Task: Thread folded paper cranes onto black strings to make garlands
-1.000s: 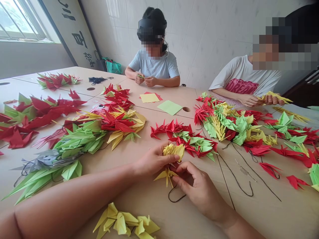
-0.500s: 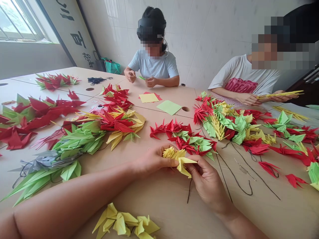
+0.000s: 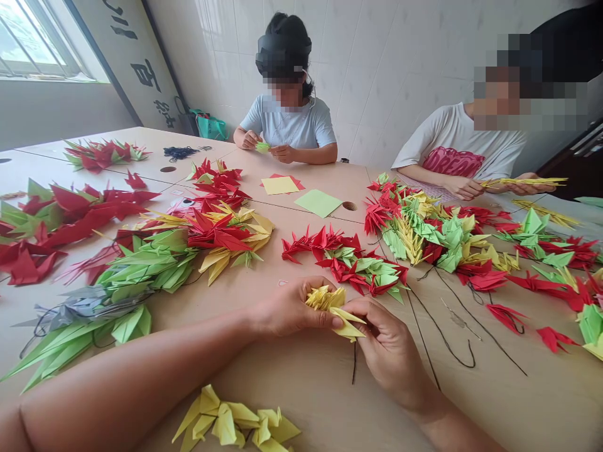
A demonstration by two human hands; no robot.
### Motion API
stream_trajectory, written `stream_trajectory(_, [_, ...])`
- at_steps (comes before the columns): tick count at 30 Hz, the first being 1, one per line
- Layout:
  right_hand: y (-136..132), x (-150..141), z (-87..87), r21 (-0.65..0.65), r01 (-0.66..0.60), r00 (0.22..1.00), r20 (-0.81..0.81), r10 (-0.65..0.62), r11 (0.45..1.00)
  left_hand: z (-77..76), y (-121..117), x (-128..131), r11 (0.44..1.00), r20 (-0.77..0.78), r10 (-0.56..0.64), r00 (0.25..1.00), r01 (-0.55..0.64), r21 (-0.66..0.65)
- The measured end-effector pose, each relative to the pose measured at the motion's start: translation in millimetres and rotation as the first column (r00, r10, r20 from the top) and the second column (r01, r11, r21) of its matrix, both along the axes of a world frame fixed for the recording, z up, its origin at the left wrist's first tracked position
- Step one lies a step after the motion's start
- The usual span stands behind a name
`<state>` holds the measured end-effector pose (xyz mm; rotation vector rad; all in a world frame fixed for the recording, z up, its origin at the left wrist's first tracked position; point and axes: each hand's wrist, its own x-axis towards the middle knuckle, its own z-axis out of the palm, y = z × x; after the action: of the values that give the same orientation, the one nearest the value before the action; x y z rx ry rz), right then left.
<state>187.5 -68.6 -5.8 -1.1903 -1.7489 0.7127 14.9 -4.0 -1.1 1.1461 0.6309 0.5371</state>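
Just below centre frame, our left hand (image 3: 294,311) pinches a yellow paper bundle (image 3: 325,297); our right hand (image 3: 389,345) pinches a folded yellow piece (image 3: 347,324) against it. We should press lightly, sparing the creases and keeping the dark string (image 3: 354,367) untangled.

a pale board (image 3: 129,53) at the left bears a column of dark chinese characters; one reads "百", while the others are unclear. on the white shirt (image 3: 440,135) of the person at the right, a pink print (image 3: 452,162) appears to read "dream", its last letter indistinct.
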Motion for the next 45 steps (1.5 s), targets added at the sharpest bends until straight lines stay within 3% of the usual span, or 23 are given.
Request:
stream_trajectory(10, [-4, 2, -1.6, -0.16, 0.061, 0.98, -0.179, -0.09, 0.985, 6.7, 1, -2, 0.993, 0.041, 0.087, 0.995, -0.083, -0.089])
stream_trajectory(14, [-8, 3, 1.8, -0.188, -0.04, 0.952, -0.307, -0.02, 0.981, 7.2, 1, -3, 0.989, 0.097, 0.089, 0.991, -0.076, -0.126])
stream_trajectory(18, [-8, 3, 4.0, -0.111, -0.118, 0.972, -0.215, 0.092, 0.987, 7.3, 2, -3, 0.969, 0.105, 0.052, 0.993, -0.025, -0.244])
stream_trajectory(25, [0, 5, -1.9, 0.077, -0.027, 0.988, -0.147, 0.038, 0.997, 1.9, 3, -4, 0.962, 0.144, -0.008, 0.99, 0.047, -0.269])
stream_trajectory(31, [-1, 6, -4.5, 0.14, 0.034, 0.994, -0.108, -0.019, 0.989, 1.6, 2, -2, 0.971, 0.138, 0.126, 0.982, -0.094, -0.219])
stream_trajectory(35, [-3, 2, -0.1, 0.029, 0.018, 0.995, -0.094, -0.015, 0.999, 3.3, 0, -1, 0.984, 0.062, 0.146, 0.987, -0.138, -0.112])
stream_trajectory(45, [-1, -1, 2.8, -0.292, 0.024, 0.982, -0.171, -0.077, 0.956, 1.9, -2, -2, 0.999, 0.059, -0.026, 0.998, 0.024, 0.042])
